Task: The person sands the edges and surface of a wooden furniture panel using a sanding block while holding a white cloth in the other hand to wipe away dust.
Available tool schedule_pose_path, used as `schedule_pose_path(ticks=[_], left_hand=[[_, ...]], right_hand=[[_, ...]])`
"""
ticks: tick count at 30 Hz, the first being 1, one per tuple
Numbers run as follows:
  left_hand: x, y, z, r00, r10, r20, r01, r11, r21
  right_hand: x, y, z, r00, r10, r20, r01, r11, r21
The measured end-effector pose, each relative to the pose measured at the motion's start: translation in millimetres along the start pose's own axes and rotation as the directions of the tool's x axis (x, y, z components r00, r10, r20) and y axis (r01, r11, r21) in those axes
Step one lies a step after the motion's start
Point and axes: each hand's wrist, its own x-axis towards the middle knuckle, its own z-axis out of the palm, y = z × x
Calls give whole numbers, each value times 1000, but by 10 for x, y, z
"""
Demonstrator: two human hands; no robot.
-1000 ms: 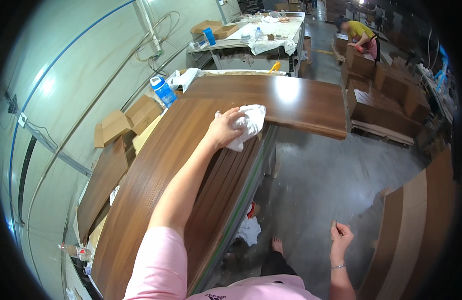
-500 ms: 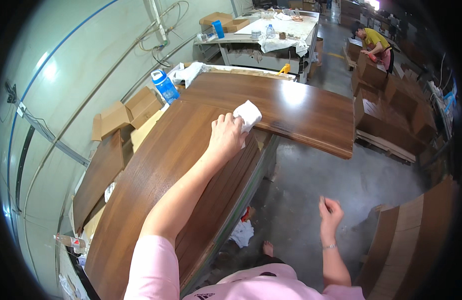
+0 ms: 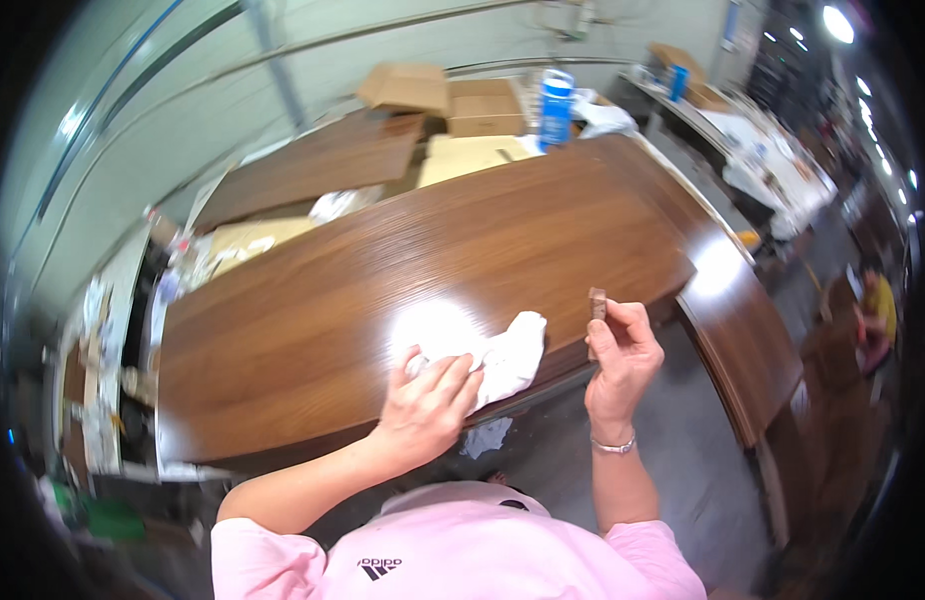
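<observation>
A large brown wood-grain panel (image 3: 323, 300) lies flat in front of me, with glossy light reflections on it. Near its front edge my left hand (image 3: 426, 408) is closed on a white cloth (image 3: 515, 352), which rests on the surface and bunches out to the right of my fingers. My right hand (image 3: 626, 365) is raised by the panel's front edge, pinching a small brown stick-like piece (image 3: 597, 304) between thumb and fingers. A second brown panel (image 3: 748, 345) juts out at the right end of the large one.
Behind the panel stand a blue bottle (image 3: 556, 112) and open cardboard boxes (image 3: 485, 108). Another brown board (image 3: 308, 165) leans at the back left. A cluttered worktable (image 3: 718, 130) is at the far right; a person in yellow (image 3: 880, 310) is beyond.
My view has swung to the left. My left hand has brought the cloth from the panels' junction to nearer my body, and my right hand has risen toward the panel's edge.
</observation>
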Motion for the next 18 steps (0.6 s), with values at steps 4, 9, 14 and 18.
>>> schedule_pose_path(ticks=[4,9,14,18], left_hand=[[-877,-254,-567,952,-306,-20,307,947,97],[-2170,-724,-1102,799,-568,-197,601,761,245],[-4137,-1395,-2254,397,-810,-431,855,156,495],[-3720,-1486,-2573,401,-608,-686,916,247,316]], right_hand=[[-189,68,688,972,112,205,-119,993,20],[-430,242,1232,898,193,396,-231,972,49],[-592,332,1537,860,265,435,-289,957,-13],[-701,490,1583,849,307,430,-274,952,-138]])
